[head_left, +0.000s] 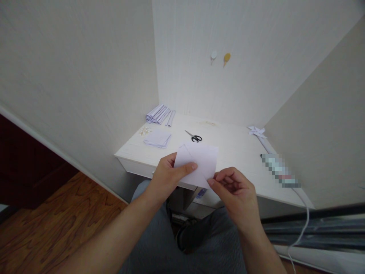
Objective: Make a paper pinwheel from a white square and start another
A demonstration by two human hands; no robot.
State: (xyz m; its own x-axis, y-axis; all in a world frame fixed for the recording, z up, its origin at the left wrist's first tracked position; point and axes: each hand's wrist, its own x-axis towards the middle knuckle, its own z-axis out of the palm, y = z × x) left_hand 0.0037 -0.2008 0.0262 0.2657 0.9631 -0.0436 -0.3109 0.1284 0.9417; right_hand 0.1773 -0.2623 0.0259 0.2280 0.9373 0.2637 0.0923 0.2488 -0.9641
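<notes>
Between my two hands, over the desk's front edge, is a white sheet of paper [203,158] with diagonal creases or edges near two corners. My left hand [173,171] grips its left side, thumb flat on top and fingers behind. At the lower right corner, my right hand [232,186] pinches the paper between thumb and forefinger, the other fingers curled. Just beyond the paper lie black-handled scissors [194,137], their blades toward the back left. A small stack of white paper squares [158,138] rests to the left.
Several rolled paper tubes [159,114] are piled at the desk's [228,137] back left, near small pale pieces [145,131]. Folded paper [257,131] lies at the back right. A blurred-out item [279,170] and a white cable [305,217] are along the right side. Walls enclose the desk.
</notes>
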